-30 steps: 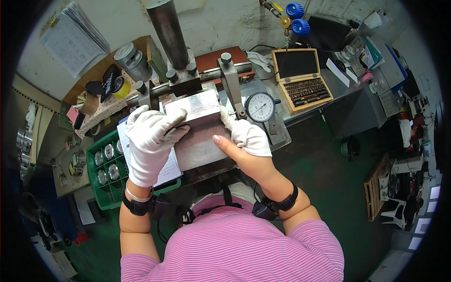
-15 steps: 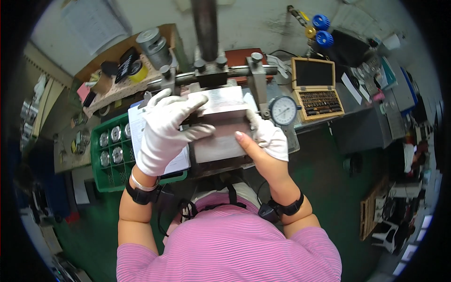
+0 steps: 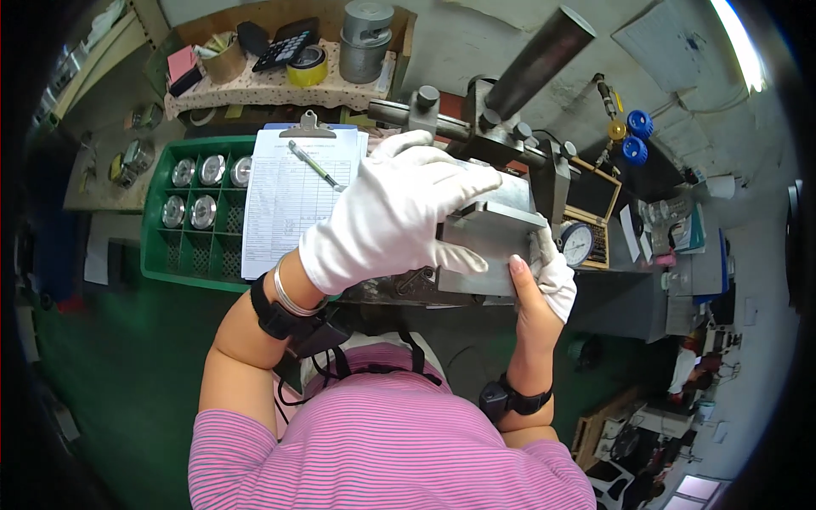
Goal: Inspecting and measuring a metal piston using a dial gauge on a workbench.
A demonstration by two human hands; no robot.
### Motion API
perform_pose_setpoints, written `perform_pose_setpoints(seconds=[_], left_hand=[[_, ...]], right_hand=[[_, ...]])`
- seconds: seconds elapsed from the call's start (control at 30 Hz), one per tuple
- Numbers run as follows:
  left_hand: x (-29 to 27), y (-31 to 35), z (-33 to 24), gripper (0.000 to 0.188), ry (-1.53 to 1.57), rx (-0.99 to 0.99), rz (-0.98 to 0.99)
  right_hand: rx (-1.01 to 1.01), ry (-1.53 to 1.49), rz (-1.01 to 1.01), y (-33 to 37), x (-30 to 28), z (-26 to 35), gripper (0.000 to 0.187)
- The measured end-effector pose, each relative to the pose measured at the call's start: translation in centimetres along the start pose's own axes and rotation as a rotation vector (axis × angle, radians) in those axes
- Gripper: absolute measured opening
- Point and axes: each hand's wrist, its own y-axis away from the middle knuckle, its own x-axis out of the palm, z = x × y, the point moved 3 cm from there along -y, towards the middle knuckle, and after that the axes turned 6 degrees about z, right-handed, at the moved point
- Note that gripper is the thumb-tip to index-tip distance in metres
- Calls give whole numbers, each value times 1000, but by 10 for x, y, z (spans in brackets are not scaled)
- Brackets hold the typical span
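Note:
A grey rectangular metal block (image 3: 486, 238) is between my hands in front of a metal stand (image 3: 497, 119) with a thick round column and a crossbar. My left hand (image 3: 382, 217), in a white glove, grips its left side, fingers over the upper part and thumb low against the face. My right hand (image 3: 544, 276) is closed round the right edge, its glove leaving the thumb bare; that thumb presses on the face. Close by my right fingers is a round dial gauge (image 3: 578, 244). The block's underside and back are hidden.
Left of the stand lie a clipboard (image 3: 268, 246) with a printed sheet and a pen (image 3: 314, 166). Beyond it sits a green divided tray (image 3: 153, 238) holding several round metal parts (image 3: 202, 212). A calculator (image 3: 287, 44) and yellow tape (image 3: 308, 68) rest on a shelf behind. Right: a wooden case (image 3: 595, 191).
The view has swung left, so the clipboard and tray show more fully and the stand appears further right. My left hand reaches further over the block; both hands stay on it.

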Motion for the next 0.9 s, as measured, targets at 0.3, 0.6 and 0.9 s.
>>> perform_pose_setpoints(seconds=[0.3, 0.6, 0.9], left_hand=[[3, 0, 1, 64, 38, 24, -75], [11, -9, -4, 31, -136, -55, -13], [14, -14, -8, 30, -151, -51, 31]], right_hand=[[42, 9, -64, 3, 0, 3, 59], [-69, 28, -6, -3, -1, 5, 54], [-98, -143, 24, -2, -2, 1, 16]])
